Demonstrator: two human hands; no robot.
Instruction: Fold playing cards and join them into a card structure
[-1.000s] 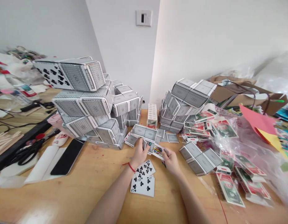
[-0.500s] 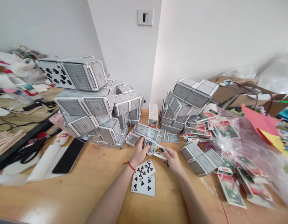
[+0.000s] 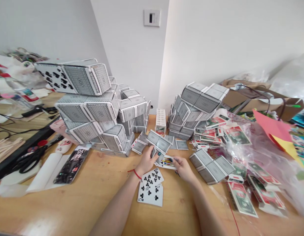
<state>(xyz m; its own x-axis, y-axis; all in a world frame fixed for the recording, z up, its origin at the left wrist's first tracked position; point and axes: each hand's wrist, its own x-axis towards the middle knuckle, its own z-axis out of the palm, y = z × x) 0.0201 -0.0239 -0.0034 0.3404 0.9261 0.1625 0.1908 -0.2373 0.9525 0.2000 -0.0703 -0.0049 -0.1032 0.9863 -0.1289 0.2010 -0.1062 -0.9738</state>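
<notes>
My left hand (image 3: 147,159) is closed on a folded playing-card piece (image 3: 158,141) with grey patterned backs outward, its thumb lying on top. In my right hand (image 3: 183,167), thumb and fingers pinch a face card (image 3: 167,162) that lies face up, its left end close against the piece in my left hand. Just below, a ten of clubs (image 3: 154,177) overlaps a five of clubs (image 3: 154,196) on the table. Beyond my hands lie loose face-down cards (image 3: 181,145). A joined block of folded cards (image 3: 212,166) sits right of my right hand.
Stacked card blocks rise at left (image 3: 89,109) and right (image 3: 194,113). Between them stands a row of card boxes (image 3: 161,121). A phone (image 3: 71,164) and scissors (image 3: 35,159) lie left. Opened red card boxes (image 3: 242,198) and plastic wrap (image 3: 286,183) spread over the right side.
The folded piece in my left hand has turned and tilted, its right end lower. The face card has shifted slightly left. The phone's screen has lit up.
</notes>
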